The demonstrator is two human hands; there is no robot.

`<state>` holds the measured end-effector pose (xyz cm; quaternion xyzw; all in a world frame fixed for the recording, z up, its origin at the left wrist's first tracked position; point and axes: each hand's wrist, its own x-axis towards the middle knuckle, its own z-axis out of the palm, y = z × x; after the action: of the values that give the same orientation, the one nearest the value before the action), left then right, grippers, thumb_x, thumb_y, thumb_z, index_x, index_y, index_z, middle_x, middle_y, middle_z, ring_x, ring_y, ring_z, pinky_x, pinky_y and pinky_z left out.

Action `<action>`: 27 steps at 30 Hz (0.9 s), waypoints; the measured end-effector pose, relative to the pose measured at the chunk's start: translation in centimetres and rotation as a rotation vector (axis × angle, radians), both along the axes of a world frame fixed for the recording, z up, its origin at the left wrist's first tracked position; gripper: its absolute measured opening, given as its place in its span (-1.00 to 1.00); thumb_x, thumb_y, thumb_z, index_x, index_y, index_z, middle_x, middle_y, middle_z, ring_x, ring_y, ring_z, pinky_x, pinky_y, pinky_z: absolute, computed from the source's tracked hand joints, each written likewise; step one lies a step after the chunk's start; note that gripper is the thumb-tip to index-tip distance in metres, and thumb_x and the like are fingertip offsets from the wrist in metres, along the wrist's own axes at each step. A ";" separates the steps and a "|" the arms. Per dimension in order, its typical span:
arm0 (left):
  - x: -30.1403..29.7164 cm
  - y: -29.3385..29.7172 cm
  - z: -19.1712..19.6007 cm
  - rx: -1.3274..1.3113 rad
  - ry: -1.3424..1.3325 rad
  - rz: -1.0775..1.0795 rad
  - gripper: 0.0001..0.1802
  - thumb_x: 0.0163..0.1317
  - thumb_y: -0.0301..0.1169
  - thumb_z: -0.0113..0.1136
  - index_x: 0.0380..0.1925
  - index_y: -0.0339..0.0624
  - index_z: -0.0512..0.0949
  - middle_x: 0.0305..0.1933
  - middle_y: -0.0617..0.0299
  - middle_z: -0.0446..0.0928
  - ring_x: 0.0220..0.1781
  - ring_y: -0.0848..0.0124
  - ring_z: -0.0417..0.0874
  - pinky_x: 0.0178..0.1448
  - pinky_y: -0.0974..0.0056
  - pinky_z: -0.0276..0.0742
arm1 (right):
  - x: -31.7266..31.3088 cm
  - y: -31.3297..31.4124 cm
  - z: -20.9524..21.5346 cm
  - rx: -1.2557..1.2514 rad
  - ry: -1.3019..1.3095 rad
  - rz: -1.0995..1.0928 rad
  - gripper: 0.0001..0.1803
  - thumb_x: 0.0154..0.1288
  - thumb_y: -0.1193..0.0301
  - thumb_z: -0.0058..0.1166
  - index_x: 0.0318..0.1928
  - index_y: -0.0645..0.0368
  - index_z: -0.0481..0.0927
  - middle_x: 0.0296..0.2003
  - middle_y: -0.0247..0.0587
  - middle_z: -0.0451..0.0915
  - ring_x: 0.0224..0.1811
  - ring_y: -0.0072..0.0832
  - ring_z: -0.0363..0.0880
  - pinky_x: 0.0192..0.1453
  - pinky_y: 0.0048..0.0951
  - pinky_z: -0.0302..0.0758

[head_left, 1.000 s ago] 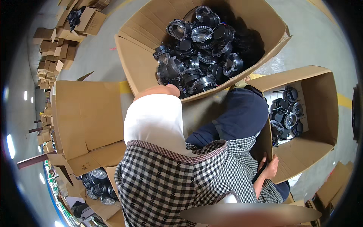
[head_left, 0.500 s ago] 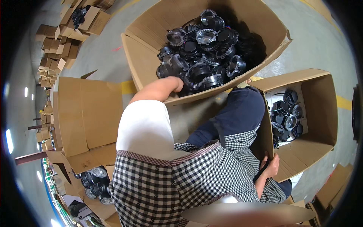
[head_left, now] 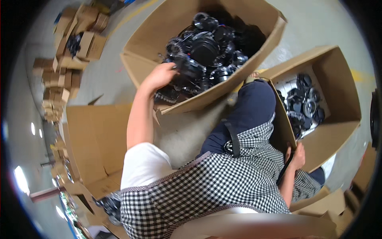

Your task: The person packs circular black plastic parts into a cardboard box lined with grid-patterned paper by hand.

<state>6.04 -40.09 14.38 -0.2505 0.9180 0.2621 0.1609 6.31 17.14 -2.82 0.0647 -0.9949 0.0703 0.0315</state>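
My left hand (head_left: 161,75) reaches over the near left wall of the large cardboard box (head_left: 137,65). Its fingers are closed on a black round lens unit (head_left: 189,68), partly blurred, at the left of the pile. Many similar black units with clear toothed rims, among them a wide dark round one (head_left: 204,49), are heaped there. To the right, my right hand (head_left: 296,157) grips the near edge of a smaller cardboard box (head_left: 338,89). A dark strip runs beside that wrist; what it is I cannot make out. Several lens units (head_left: 309,107) lie inside this box.
An open cardboard box (head_left: 99,139) with raised flaps stands at my left, with black units (head_left: 111,207) near its lower end. Stacked cartons (head_left: 59,83) line the far left. My bent knee (head_left: 256,99) sits between the large box and the smaller one.
My left hand has come up and left from deep in the near corner, and the pile around it has shifted. My right hand still holds the box edge. The whole view has shifted.
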 end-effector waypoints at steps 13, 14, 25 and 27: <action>-4.5 13.8 22.3 0.282 0.686 -0.240 -0.54 0.25 -0.48 -0.12 0.16 -0.38 0.39 -0.54 0.46 0.31 -0.63 0.73 0.13 -0.62 0.56 -0.04 | 0.3 -0.7 0.4 -0.067 0.067 -0.019 -0.68 -0.01 0.17 0.31 -0.33 -0.01 0.48 -0.45 -0.32 0.49 -0.40 -0.31 0.57 -0.38 -0.26 0.50; -5.9 14.7 22.3 0.305 0.694 -0.307 -0.52 0.24 -0.49 -0.17 0.18 -0.38 0.37 -0.40 0.38 0.47 -0.60 0.74 0.16 -0.62 0.58 -0.05 | 0.5 -0.7 0.3 -0.076 0.079 -0.017 -0.68 0.00 0.18 0.31 -0.32 0.00 0.48 -0.44 -0.32 0.49 -0.40 -0.31 0.57 -0.38 -0.27 0.50; -21.4 38.5 -2.1 0.027 0.208 -1.103 -0.55 0.05 -0.62 -0.07 -0.02 -0.18 0.55 -0.19 -0.01 0.64 -0.19 0.16 0.68 -0.08 0.16 0.57 | -0.4 -1.2 -0.9 -0.064 0.164 0.015 -0.64 -0.19 0.19 0.34 -0.41 -0.04 0.44 -0.49 -0.41 0.41 -0.39 -0.47 0.52 -0.40 -0.38 0.46; -21.5 41.2 -8.5 -0.126 0.069 -1.171 -0.63 0.11 -0.52 -0.01 -0.05 -0.10 0.56 -0.12 -0.03 0.63 -0.06 0.04 0.66 -0.01 0.07 0.57 | -0.5 -1.1 -0.8 -0.078 0.157 -0.001 -0.64 -0.19 0.19 0.35 -0.42 -0.05 0.44 -0.50 -0.42 0.41 -0.40 -0.47 0.52 -0.40 -0.39 0.45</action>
<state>-15.42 1.09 5.89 0.2978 0.9220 0.0825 0.2334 5.81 16.03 -3.62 0.0681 -0.9859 0.1039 0.1121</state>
